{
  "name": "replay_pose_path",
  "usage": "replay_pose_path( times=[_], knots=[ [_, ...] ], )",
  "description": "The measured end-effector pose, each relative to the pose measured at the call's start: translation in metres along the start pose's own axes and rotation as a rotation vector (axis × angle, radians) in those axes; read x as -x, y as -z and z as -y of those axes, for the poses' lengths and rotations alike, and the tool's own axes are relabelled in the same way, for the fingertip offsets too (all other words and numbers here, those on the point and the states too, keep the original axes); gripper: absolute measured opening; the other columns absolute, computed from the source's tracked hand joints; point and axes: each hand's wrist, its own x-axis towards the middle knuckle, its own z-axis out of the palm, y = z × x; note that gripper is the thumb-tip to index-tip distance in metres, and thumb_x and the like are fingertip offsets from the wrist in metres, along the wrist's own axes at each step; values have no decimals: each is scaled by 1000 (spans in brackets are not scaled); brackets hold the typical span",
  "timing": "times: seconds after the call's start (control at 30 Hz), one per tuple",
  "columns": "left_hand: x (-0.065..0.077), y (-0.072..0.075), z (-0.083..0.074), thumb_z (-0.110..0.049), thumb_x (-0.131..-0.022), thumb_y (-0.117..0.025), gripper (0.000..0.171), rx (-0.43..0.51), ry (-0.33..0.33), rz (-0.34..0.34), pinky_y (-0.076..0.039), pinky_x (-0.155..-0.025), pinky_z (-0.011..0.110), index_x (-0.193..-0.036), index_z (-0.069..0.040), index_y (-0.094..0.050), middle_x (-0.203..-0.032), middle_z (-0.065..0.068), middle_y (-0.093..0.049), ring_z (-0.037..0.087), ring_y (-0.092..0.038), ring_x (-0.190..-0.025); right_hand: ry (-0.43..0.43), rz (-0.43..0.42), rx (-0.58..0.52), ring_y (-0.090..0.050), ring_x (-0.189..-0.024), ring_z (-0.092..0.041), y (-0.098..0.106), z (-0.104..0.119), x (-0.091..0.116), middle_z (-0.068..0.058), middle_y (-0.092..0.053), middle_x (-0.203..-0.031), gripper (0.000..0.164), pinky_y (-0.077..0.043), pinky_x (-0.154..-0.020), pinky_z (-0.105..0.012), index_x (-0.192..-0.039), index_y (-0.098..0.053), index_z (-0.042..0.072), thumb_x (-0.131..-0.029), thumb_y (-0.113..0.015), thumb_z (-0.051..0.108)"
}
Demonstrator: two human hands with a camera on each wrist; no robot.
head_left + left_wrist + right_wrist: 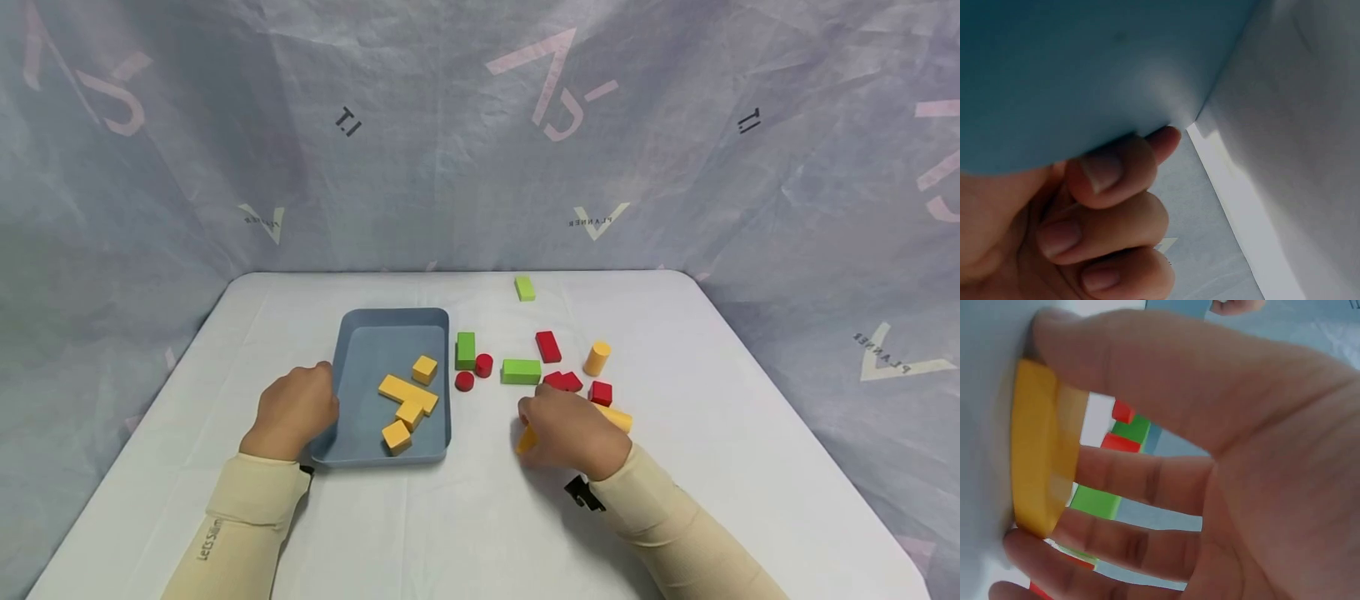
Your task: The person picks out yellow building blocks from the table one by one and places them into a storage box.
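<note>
At the left wall of the blue-grey tray (358,425), my left hand (295,408) grips the rim. The left wrist view shows its curled fingers (1116,225) below the tray's outer side; the thumb is hidden there. My right hand (573,429) is low over the table, right of the tray. In the right wrist view, a yellow block (1038,450) stands on edge between its thumb and fingers, close to the white surface. Several yellow blocks (397,436) lie inside the tray, among them a long flat one (401,390).
Beside the tray are a green block (466,350) and two red cylinders (483,365). Farther right lie a light green block (521,372), red blocks (548,347), a red cube (600,392), an upright yellow cylinder (597,358) and another yellow piece (617,417). A lime block (525,288) lies at the back.
</note>
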Motion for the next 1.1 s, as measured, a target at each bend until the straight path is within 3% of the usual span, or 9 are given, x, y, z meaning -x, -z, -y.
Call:
replay_pose_path(
  times=[0.6,1.1],
  knots=[
    [-1,2,-1,1,-91,-58,18,13,19,25,-43,-47,35,-105,10,-64,-73,15,-65,23,-54,-57,26,-30,-17,-53,-65,-14,-3,-3,-7,6,-55,-61,29,-46,-62,-29,-69,-63,20,-72,-91,27],
    [-1,1,-1,-1,-92,-59,24,7,28,36,-44,-48,36,-112,12,-64,-77,17,-67,23,-55,-58,33,-24,-4,-53,-67,-13,-3,-3,-7,8,-55,-64,28,-46,-64,-28,-74,-68,19,-71,-93,30]
  ],
)
